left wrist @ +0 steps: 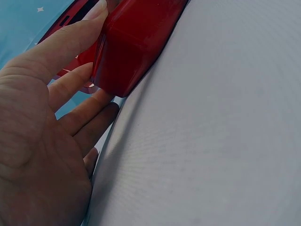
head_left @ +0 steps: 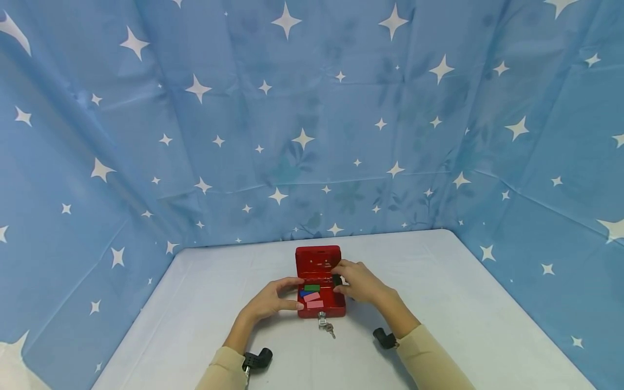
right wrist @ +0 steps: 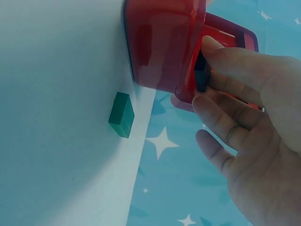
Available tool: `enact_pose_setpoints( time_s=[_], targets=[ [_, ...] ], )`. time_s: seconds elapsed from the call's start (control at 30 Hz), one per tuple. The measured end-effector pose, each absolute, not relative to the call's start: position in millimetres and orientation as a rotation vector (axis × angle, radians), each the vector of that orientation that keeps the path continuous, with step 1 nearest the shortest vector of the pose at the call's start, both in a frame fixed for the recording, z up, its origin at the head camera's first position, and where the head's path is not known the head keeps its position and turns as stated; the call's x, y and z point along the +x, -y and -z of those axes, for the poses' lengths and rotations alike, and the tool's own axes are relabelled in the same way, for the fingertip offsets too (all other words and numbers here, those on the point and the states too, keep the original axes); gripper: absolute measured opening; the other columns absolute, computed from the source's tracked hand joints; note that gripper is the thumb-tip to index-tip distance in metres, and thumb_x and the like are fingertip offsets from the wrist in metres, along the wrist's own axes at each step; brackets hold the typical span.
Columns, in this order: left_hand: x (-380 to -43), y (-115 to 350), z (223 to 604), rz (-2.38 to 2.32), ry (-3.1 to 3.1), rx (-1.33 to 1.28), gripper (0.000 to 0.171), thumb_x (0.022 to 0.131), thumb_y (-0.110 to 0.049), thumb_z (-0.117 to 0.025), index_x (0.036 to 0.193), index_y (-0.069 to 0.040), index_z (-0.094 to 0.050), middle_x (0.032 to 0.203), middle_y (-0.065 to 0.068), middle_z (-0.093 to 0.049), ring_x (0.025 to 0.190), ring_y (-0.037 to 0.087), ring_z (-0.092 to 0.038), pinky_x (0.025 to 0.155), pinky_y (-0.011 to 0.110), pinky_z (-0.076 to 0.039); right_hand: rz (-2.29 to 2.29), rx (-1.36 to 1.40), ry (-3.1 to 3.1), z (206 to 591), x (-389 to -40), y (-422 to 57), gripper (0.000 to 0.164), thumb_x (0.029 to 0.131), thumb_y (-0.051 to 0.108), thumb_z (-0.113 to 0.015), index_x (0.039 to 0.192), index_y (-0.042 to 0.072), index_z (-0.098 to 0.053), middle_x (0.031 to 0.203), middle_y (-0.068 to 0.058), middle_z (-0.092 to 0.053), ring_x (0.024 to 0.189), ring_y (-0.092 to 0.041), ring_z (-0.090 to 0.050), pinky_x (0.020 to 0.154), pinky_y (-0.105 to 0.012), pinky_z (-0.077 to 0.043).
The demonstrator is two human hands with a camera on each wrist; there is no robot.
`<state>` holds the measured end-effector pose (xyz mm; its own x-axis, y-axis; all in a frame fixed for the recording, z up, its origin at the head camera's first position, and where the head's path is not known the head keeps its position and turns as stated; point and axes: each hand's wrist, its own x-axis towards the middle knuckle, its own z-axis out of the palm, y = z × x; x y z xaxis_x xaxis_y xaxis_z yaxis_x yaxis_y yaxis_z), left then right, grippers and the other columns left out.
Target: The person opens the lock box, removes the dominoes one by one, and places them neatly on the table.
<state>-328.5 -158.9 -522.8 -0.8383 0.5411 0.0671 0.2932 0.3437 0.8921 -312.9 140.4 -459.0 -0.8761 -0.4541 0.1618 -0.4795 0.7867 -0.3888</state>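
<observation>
A small red metal cash box (head_left: 335,312) stands with its lid (head_left: 318,259) raised. Inside lie pink blocks (head_left: 314,304), a green block (head_left: 312,288) and a blue block (head_left: 305,294). My left hand (head_left: 268,299) holds the box's left side, thumb at the front corner and fingers at the back one; the left wrist view shows the thumb on the rim. With my right hand (head_left: 359,281) I pinch a black block (right wrist: 202,71) between thumb and fingers, at the box's right rim. A lock (head_left: 322,319) with keys (head_left: 330,329) hangs at the front.
A green block (right wrist: 121,115) lies on the white table beside the box's right side, hidden by my hand in the head view. A white cloth (head_left: 209,281) covers the table. Blue curtains (head_left: 312,108) with white stars surround it at the back and sides.
</observation>
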Motion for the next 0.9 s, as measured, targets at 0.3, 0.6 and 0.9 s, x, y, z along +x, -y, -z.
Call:
enact_pose_setpoints(
  time_s=[0.3, 0.6, 0.9],
  targets=[
    [-330, 159, 521, -1.475, -2.383, 0.738, 0.067, 0.086, -0.037, -0.085, 0.147, -0.024, -0.059, 0.153, 0.001, -0.056, 0.145, 0.030, -0.047, 0.117, 0.058, -0.043, -0.624, 0.732, 2.952, 455, -313, -146, 0.046, 0.090, 0.025, -0.083, 0.132, 0.010, -0.070, 0.132, -0.005, -0.068, 0.119, -0.023, -0.063, 0.105, -0.051, -0.053],
    [-328, 158, 520, -1.486, -2.373, 0.736, 0.069, 0.086, -0.035, -0.085, 0.148, -0.021, -0.057, 0.153, 0.002, -0.056, 0.146, 0.031, -0.046, 0.117, 0.057, -0.044, -0.618, 0.733, 2.977, 456, -315, -152, 0.046, 0.088, 0.025, -0.085, 0.129, 0.011, -0.071, 0.125, -0.004, -0.070, 0.113, -0.023, -0.065, 0.098, -0.045, -0.059],
    [-327, 158, 521, -1.486, -2.368, 0.731, 0.070, 0.086, -0.035, -0.085, 0.148, -0.020, -0.057, 0.154, 0.003, -0.055, 0.147, 0.031, -0.045, 0.116, 0.056, -0.045, -0.631, 0.751, 2.965, 460, -318, -159, 0.046, 0.088, 0.022, -0.085, 0.129, 0.008, -0.072, 0.123, -0.005, -0.071, 0.114, -0.028, -0.067, 0.098, -0.045, -0.059]
  ],
)
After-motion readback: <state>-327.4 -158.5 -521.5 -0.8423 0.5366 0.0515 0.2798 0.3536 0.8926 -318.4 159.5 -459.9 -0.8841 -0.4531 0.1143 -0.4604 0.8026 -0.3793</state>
